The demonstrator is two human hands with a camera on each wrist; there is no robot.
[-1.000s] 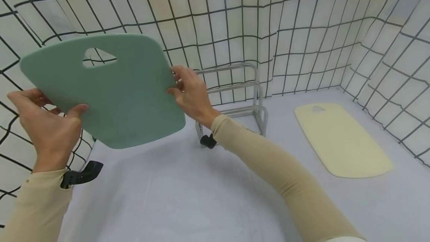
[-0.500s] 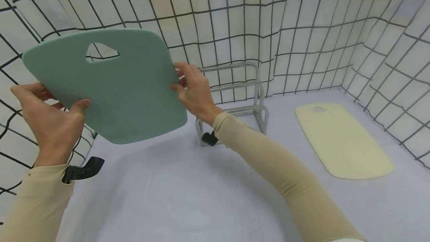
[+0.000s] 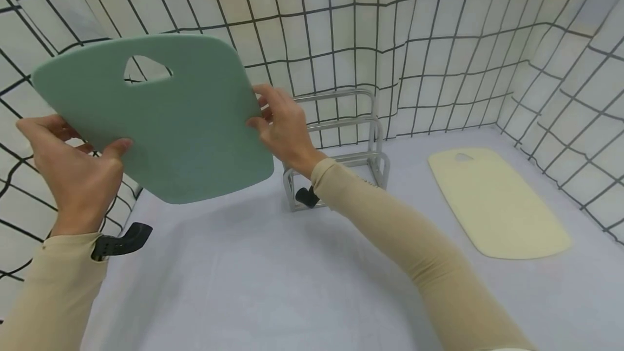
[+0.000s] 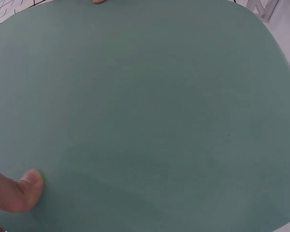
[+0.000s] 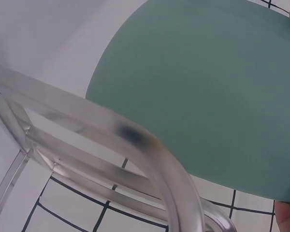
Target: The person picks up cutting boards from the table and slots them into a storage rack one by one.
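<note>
A green cutting board [image 3: 190, 118] with a handle hole near its top edge is held up above the table, tilted, at the left of the head view. My left hand [image 3: 80, 177] grips its left edge, thumb on the near face and fingers behind. On the opposite edge my right hand [image 3: 285, 129] pinches the board, thumb in front. In the left wrist view the board fills most of the frame, with the left thumb [image 4: 26, 191] pressed on it. Just behind my right hand stands a silver metal rack [image 3: 375, 140], partly hidden by that hand and the board.
A cream cutting board [image 3: 497, 205] lies flat on the white tabletop [image 3: 273, 286] at the right. Dark wire grid panels [image 3: 439, 53] stand along the back and both sides. In the right wrist view, rounded bars of the rack [image 5: 140, 140] cross close to the camera.
Both hands and the green board have risen slightly and shifted a little to the right in the head view. The grip is the same; the rack and cream board stay put.
</note>
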